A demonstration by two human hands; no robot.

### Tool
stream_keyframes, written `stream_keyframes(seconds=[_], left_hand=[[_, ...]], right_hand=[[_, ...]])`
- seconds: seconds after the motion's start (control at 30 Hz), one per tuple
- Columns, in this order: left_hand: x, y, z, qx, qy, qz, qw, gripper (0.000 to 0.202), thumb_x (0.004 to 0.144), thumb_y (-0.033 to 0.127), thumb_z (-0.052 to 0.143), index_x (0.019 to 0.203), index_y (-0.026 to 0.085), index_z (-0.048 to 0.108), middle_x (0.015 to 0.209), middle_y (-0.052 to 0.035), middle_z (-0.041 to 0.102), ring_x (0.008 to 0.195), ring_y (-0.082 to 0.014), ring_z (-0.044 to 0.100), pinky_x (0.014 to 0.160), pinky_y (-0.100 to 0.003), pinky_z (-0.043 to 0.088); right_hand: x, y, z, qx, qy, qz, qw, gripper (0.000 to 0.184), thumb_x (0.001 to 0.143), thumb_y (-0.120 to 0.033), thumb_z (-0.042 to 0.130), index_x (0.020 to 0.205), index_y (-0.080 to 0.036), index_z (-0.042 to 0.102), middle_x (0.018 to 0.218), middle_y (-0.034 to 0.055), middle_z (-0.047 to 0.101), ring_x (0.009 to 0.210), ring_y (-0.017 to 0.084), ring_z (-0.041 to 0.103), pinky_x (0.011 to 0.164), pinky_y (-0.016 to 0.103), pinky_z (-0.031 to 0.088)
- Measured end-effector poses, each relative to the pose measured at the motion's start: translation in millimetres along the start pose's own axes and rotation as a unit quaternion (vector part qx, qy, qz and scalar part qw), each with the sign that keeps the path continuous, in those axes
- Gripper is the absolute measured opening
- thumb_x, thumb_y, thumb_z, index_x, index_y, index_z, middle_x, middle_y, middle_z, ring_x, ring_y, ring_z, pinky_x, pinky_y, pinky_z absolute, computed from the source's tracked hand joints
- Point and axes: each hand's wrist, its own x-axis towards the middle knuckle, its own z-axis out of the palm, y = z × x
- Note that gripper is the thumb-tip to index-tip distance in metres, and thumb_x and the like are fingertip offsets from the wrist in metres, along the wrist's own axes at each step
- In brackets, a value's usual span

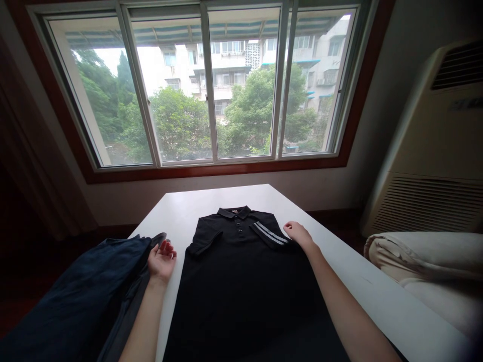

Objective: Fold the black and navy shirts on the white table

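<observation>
A black polo shirt (241, 286) lies flat and face up on a white table (181, 216), its collar at the far end and its buttons showing. The sleeve on the right, with grey stripes, lies folded in over the chest. My right hand (299, 235) rests at that shoulder, touching the shirt's edge, fingers extended and holding nothing. My left hand (161, 261) lies palm up with its fingers apart, between the shirt and a heap of dark navy clothing (83, 294). That clothing hangs over the table's left edge.
A large window (204, 90) stands beyond the table's far end, with trees and buildings outside. A beige floor-standing air conditioner (426, 151) is at the right, and a pale cushioned seat (426, 256) sits beside the table. A dark curtain hangs at the left.
</observation>
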Motion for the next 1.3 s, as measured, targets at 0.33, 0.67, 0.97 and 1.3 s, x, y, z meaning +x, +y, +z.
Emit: stream_keyframes(seconds=[0.33,0.67,0.97,1.3], left_hand=[[1,-1,1.6,0.003,0.008,0.002,1.000,0.020,0.088,0.021,0.044,0.097,0.024,0.062,0.074,-0.0060,0.061,0.060,-0.0179,0.060,0.045,-0.028,0.048],[-1,-1,2.8,0.013,0.012,0.002,1.000,0.019,0.088,0.021,0.045,0.097,0.024,0.061,0.075,-0.0060,0.061,0.060,-0.0179,0.060,0.046,-0.029,0.048],[0,-2,3.8,-0.001,0.005,0.003,1.000,0.018,0.088,0.020,0.045,0.092,0.022,0.062,0.077,-0.0067,0.062,0.061,-0.0161,0.060,0.047,-0.027,0.049],[-2,-1,6.9,-0.003,0.012,-0.005,1.000,0.020,0.089,0.019,0.042,0.087,0.022,0.063,0.075,-0.0064,0.061,0.060,-0.0155,0.059,0.046,-0.025,0.050]], right_hand=[[10,20,16,-0.028,-0.048,0.007,0.998,0.029,0.082,-0.043,0.058,0.085,-0.016,0.069,0.085,0.0074,0.070,0.076,0.018,0.065,0.068,0.025,0.045],[-5,7,23,-0.067,0.029,0.020,0.997,0.021,0.085,-0.033,0.048,0.089,-0.022,0.065,0.097,0.0081,0.069,0.086,0.021,0.064,0.062,0.026,0.040],[-11,-1,24,-0.095,0.100,-0.007,0.990,0.029,0.095,-0.034,0.034,0.099,-0.022,0.060,0.098,0.0094,0.069,0.086,0.020,0.063,0.061,0.027,0.037],[-9,17,32,-0.134,0.111,0.014,0.985,0.033,0.099,-0.034,0.023,0.104,-0.022,0.054,0.108,0.0107,0.066,0.089,0.022,0.063,0.064,0.028,0.038]])
